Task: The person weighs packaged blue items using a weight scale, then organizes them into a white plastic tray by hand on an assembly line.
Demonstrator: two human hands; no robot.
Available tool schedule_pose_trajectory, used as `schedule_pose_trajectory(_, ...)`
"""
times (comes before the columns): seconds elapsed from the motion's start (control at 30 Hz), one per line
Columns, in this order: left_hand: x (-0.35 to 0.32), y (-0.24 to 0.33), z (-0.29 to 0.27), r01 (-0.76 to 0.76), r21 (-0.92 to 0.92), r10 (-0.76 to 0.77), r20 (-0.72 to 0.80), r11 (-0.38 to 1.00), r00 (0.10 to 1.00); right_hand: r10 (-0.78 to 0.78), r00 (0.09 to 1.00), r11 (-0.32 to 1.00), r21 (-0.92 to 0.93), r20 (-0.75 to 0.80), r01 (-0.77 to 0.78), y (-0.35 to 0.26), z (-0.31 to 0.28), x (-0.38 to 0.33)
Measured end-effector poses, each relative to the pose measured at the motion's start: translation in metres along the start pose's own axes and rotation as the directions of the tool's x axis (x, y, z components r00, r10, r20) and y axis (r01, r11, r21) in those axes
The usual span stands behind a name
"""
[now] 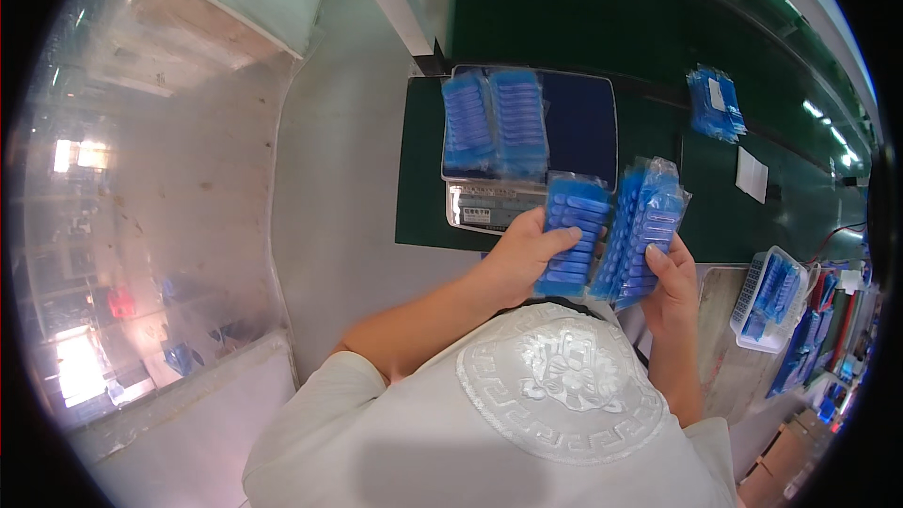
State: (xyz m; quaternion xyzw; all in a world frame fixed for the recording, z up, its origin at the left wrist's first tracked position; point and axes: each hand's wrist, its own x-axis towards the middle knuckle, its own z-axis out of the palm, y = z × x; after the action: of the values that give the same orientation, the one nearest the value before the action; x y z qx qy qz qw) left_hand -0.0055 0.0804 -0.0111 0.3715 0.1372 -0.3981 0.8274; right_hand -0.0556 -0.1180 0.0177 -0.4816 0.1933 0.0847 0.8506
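My left hand (529, 254) grips a clear packet of blue ribbed plastic pieces (576, 226), its thumb lying across the front. In my right hand (673, 282) is a thicker bunch of similar blue packets (644, 230), pinched at the lower right side by the thumb. Both sets are held up side by side in front of my chest. Just beyond them, a flat weighing scale (581, 122) with a dark blue top rests on the green table. Two rows of blue packets (496, 122) lie on its left half. What the pieces are I cannot make out.
Farther right on the green table (564, 0) sits a stack of blue packets (717, 105) beside a white card (752, 175). A white basket (769, 299) holding more blue packets stands at the right. A white post (395, 0) rises at the table's left end.
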Motion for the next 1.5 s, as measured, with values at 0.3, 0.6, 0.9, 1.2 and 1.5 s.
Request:
schedule_pose_trajectory(0.3,-0.001,-0.006,0.018,-0.143,0.076,0.142,0.022,0.987,0.990,-0.028,1.000,0.999,0.029,0.000,0.028,-0.007,-0.001,-0.010)
schedule_pose_trajectory(0.6,-0.006,-0.006,0.046,-0.133,0.114,0.134,0.004,0.984,0.991,-0.070,0.997,0.997,0.028,0.021,0.069,-0.012,-0.017,-0.018)
schedule_pose_trajectory(0.9,-0.003,-0.024,0.056,-0.130,0.107,0.131,-0.005,0.986,0.991,-0.101,0.995,0.993,0.061,0.005,0.100,-0.007,-0.030,-0.028)
schedule_pose_trajectory(1.2,-0.004,-0.026,0.055,-0.116,0.038,0.115,0.020,0.993,0.993,-0.102,0.995,0.992,0.077,0.012,0.100,-0.009,-0.039,-0.027)
schedule_pose_trajectory(1.5,-0.005,-0.029,0.058,-0.095,0.078,0.094,0.013,0.992,0.995,-0.129,0.991,0.987,0.094,0.016,0.127,-0.014,-0.049,-0.033)
